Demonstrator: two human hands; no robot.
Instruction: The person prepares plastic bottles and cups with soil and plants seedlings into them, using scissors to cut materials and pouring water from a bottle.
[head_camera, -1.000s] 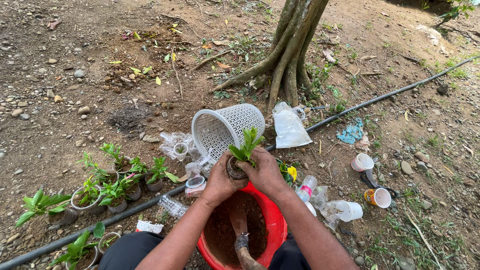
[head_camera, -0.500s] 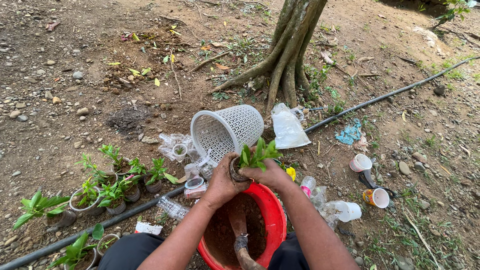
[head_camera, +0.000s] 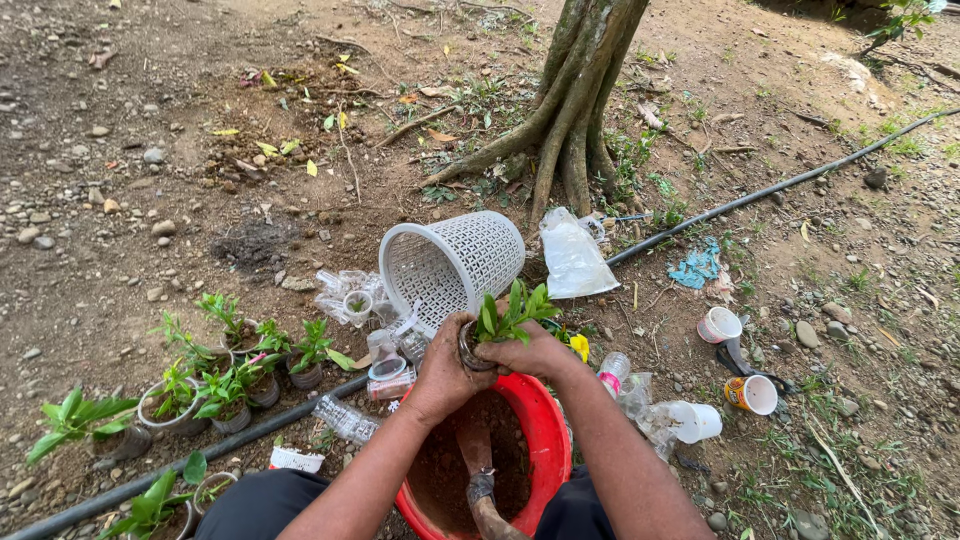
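Red basin (head_camera: 553, 440): holds dark soil, near centre, with a trowel (head_camera: 478, 470) standing in it.
Seedling pot (head_camera: 505, 322): above the basin's far rim, between both hands.
Left hand (head_camera: 442, 370): closed round the pot's left side.
Right hand (head_camera: 535, 352): cupped under the pot's right side.
White basket (head_camera: 455, 265): tipped over, just beyond the hands.
Potted seedlings (head_camera: 215, 375): grouped left, beside a black hose (head_camera: 780, 185).
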